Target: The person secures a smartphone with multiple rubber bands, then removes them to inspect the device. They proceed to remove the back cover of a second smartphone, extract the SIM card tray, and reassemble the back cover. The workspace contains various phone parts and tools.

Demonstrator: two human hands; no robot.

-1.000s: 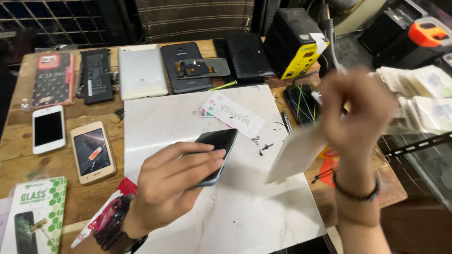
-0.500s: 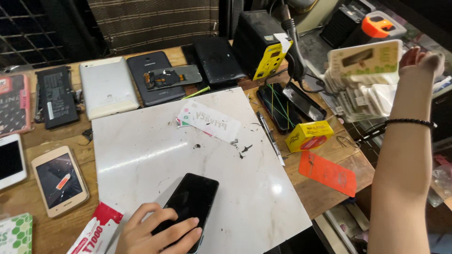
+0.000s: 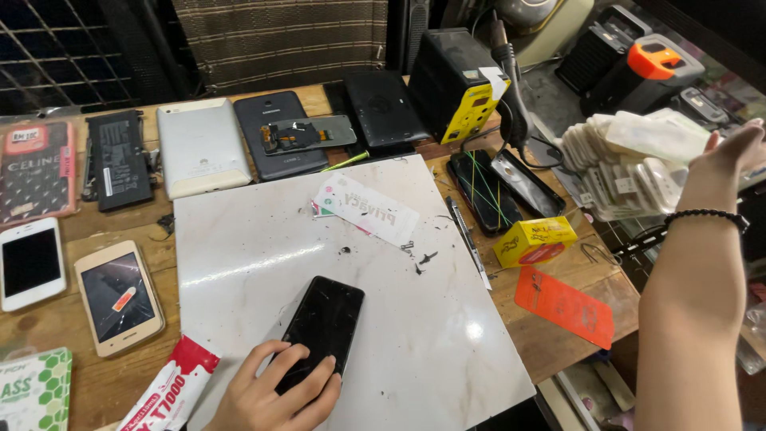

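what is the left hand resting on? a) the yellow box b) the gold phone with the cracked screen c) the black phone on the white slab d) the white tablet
c: the left hand lies with its fingers on the lower end of the black phone, which sits flat on the white slab; the right hand is off at the stack of packets.

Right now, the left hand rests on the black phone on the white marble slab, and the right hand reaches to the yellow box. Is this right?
Not quite. The left hand does rest on the black phone on the white slab, but the head view shows the right hand at the stack of clear packets, not the yellow box.
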